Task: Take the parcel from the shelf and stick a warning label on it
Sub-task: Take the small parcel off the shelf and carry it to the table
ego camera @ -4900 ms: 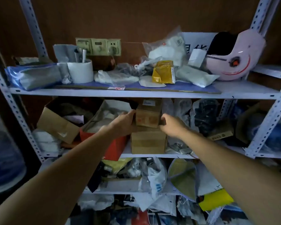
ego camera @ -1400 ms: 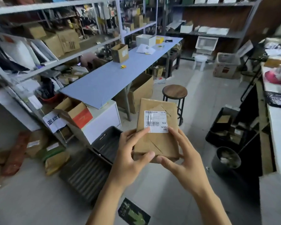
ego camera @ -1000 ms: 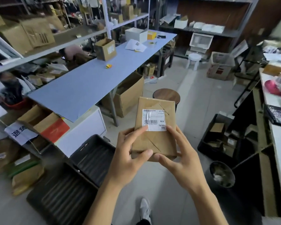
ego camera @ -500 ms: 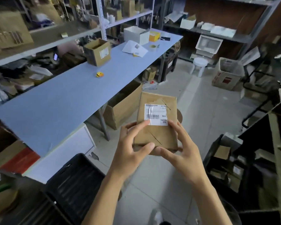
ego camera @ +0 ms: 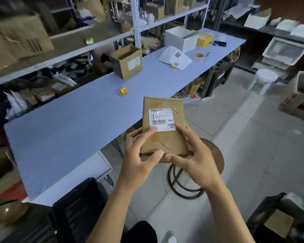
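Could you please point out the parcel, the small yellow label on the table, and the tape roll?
parcel (ego camera: 167, 139): head view, bare brown front.
yellow label (ego camera: 123, 91): head view, its middle.
tape roll (ego camera: 199, 56): head view, its rim.

Parcel underside hidden, label's small print illegible, shelf boxes blurred, forearms cut off.

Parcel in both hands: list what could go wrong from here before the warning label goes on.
1. The parcel is pinched by fingertips of the left hand and right hand over bare floor; it could slip.
2. A warning label could cover the white shipping label and its barcode.
3. The round stool stands right below, a possible trip hazard near the blue table.
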`<state>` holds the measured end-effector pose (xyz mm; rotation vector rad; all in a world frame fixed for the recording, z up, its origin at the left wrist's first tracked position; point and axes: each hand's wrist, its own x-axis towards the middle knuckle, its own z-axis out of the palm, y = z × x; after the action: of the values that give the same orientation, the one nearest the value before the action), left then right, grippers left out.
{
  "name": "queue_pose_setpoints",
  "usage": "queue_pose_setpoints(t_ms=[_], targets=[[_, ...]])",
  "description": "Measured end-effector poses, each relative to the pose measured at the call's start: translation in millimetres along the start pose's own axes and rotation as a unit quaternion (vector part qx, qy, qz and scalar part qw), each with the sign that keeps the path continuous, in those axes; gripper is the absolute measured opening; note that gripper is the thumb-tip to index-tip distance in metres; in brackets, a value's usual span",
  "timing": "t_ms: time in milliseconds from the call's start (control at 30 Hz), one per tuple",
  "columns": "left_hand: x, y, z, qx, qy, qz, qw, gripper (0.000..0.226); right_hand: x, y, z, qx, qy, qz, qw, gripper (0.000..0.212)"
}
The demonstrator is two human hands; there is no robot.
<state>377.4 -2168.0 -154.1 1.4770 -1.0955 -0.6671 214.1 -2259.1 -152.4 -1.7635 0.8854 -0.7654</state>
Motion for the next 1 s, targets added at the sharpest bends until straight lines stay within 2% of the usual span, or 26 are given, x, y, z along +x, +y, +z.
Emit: queue_pose_setpoints(t_ms=[267,567,1000], targets=[[123.6,-45.7,-23.0,0.006,0.088,-0.022,0.996,0.054,159.9,20.5,26.4,0.018,-0.078,-0.030,0.996,0.081],[269.2,-81.1,-102.4,-0.003,0.171,-0.023,0.985,0.051,334.5,-0.6,98.5,0.018,-0.112,-0.068,0.991,0.076],[371.4,-116.1,-139.3,0.002,0.276,-0.086,0.957,0.051,477.9,12.9,151.6,0.031,-0.224,-0.075,0.971,0.074]])
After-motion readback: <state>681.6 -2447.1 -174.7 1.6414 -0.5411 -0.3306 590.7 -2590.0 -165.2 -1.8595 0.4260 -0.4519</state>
